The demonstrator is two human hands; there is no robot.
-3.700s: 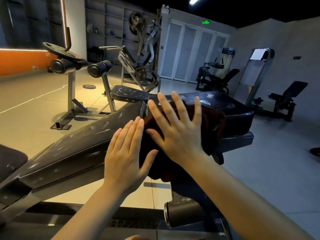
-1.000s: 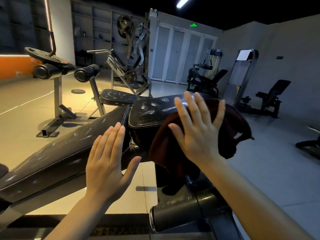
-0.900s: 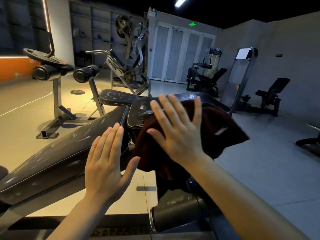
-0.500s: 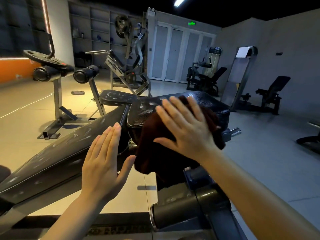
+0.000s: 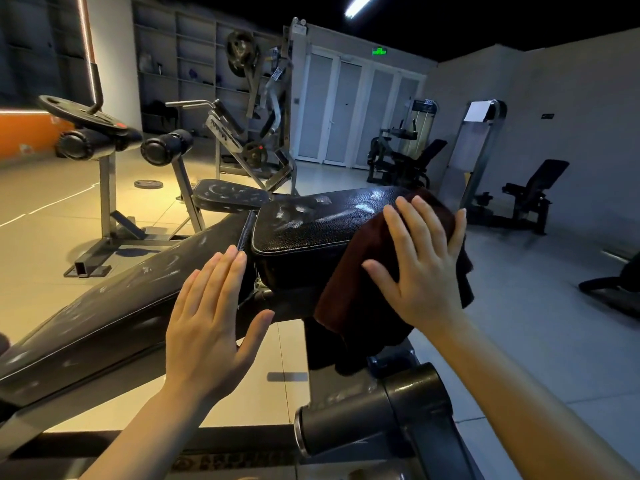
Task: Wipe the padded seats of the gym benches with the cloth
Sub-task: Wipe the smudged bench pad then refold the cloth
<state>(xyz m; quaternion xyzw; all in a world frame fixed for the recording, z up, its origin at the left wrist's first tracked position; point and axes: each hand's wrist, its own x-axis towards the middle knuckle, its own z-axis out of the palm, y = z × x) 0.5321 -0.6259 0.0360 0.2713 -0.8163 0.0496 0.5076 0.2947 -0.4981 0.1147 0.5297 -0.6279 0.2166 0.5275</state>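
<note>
Dim gym room, pale tiled floor [image 5: 41, 244], grey walls, one ceiling strip light [image 5: 358, 4]. Foreground: black padded seat [image 5: 322, 223] of a bench, grainy leather look, pale smears on top. Dark brown cloth [image 5: 367, 271] draped over the seat's right end, hanging down the near side. Right hand [image 5: 424, 268] lies flat on the cloth, fingers spread and straight, pressing it against the seat. Left hand [image 5: 211, 320] open, fingers straight and close together, thumb out, held at the gap between the seat and the long sloping back pad [image 5: 114, 313]; contact with the pad not clear. Back pad also streaked with pale marks.

Below the seat: thick black metal frame tube [image 5: 367, 414]. Lettering on the frame rail at the bottom edge, too blurred to read.

Further out: a second small seat pad [image 5: 228, 197] beyond, roller pads [image 5: 166, 150] on a stand, weight plate [image 5: 148, 183] on the floor. Shelving [image 5: 194, 74] on the far wall, white double doors [image 5: 346, 109] with a green exit sign [image 5: 379, 51] above, text unreadable. More machines [image 5: 401, 157] at right.
</note>
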